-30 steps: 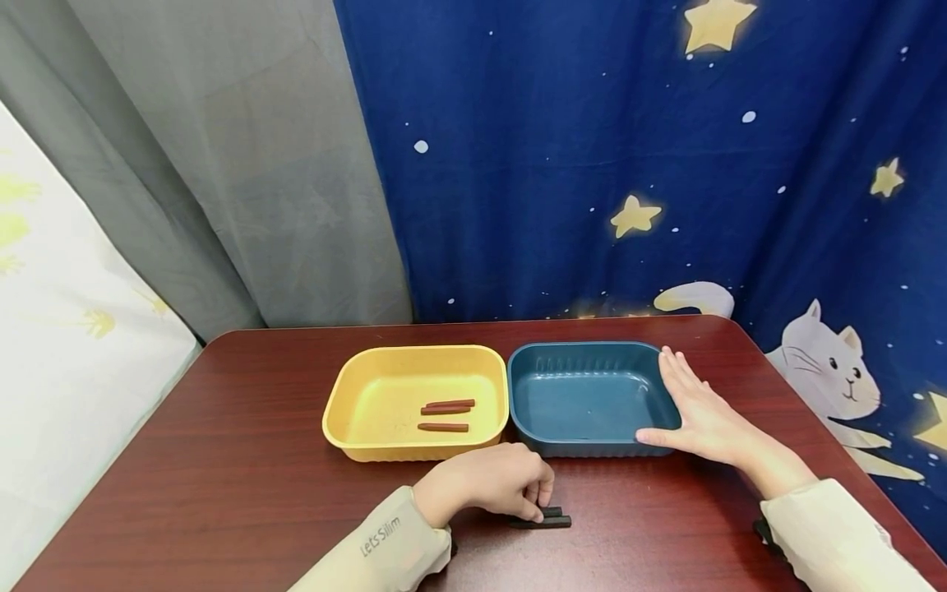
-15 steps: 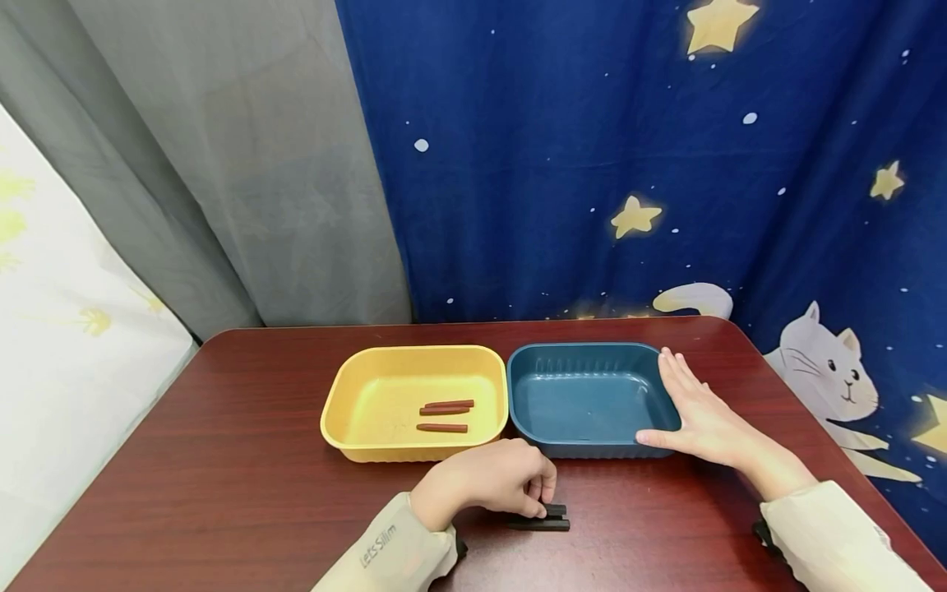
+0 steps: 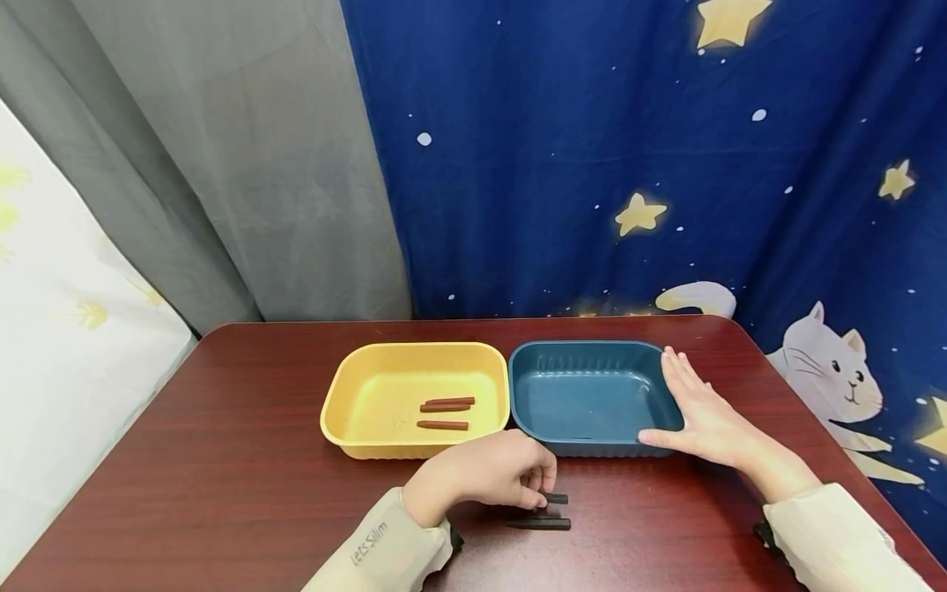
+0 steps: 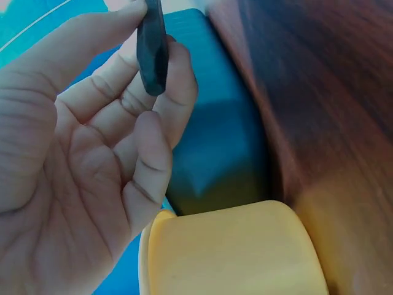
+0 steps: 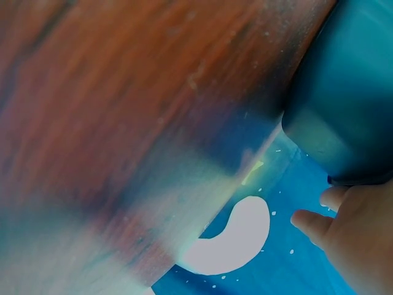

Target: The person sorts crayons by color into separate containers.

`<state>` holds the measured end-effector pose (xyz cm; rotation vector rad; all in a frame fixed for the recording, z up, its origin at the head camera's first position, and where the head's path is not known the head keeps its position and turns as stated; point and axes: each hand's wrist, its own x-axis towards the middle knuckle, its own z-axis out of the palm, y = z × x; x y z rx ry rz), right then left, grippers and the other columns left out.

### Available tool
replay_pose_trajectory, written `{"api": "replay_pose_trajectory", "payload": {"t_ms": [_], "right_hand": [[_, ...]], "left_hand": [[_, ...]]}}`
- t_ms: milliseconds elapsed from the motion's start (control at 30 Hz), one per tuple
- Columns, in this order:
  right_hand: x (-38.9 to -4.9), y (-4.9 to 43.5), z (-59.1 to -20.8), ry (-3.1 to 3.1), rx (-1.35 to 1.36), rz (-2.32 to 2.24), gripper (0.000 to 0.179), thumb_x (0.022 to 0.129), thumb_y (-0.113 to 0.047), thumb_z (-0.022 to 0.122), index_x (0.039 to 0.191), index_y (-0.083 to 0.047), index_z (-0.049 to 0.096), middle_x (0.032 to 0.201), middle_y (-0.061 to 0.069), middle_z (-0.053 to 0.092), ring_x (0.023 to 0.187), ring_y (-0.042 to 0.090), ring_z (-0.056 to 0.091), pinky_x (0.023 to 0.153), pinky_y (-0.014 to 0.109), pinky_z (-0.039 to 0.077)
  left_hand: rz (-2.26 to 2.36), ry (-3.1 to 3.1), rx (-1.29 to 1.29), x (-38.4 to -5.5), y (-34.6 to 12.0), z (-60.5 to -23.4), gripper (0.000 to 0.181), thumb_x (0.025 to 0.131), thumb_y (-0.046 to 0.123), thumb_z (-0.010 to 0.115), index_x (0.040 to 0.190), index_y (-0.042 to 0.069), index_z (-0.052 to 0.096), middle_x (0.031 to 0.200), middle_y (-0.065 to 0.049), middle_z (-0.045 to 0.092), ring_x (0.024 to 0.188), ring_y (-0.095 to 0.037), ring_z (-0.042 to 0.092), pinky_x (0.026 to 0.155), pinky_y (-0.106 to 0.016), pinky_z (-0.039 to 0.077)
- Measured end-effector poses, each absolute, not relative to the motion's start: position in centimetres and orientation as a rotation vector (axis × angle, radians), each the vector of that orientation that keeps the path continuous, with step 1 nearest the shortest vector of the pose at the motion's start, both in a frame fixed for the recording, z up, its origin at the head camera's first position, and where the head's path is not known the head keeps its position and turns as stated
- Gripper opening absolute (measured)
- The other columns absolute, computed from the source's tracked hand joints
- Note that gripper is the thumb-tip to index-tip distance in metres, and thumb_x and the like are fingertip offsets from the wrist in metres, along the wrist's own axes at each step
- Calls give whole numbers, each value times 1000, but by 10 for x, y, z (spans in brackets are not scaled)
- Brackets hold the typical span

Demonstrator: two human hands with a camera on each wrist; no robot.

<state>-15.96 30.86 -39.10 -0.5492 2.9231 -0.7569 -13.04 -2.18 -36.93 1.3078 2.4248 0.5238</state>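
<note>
My left hand (image 3: 491,469) pinches a black crayon (image 4: 152,58) between thumb and fingertips, in front of the two bins. Only one end of it shows past the fingers in the head view. A second black crayon (image 3: 540,524) lies on the table just below that hand. My right hand (image 3: 706,423) rests with straight fingers on the right side of the blue bin (image 3: 592,449), thumb at its front rim. The blue bin's floor shows no crayons. Several brown crayons (image 3: 442,425) lie in the yellow bin (image 3: 392,451), which stands against the blue one on the left.
Both bins stand on a dark red-brown wooden table (image 3: 222,460), towards its far edge. Behind it hang a grey curtain (image 3: 296,164) and a blue star-printed curtain (image 3: 533,205). A white cloth (image 3: 66,345) hangs at the left.
My left hand has lifted one black crayon slightly and moved it away from the other, towards the bins. The second crayon stays on the table. My right hand keeps its place.
</note>
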Motion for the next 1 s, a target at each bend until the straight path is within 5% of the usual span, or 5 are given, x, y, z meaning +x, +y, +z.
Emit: {"api": "replay_pose_trajectory", "payload": {"t_ms": [1000], "right_hand": [[-160,307,-389,2917,-538,-765,119,82,-50,75,158,2,-1,166,24,-3,152,46,-5,109,79,10]], "left_hand": [[731,2409,1444,-156,-11,-342,4,91,16,71,91,13,69,77,10,60,72,3,53,69,-8,45]]}}
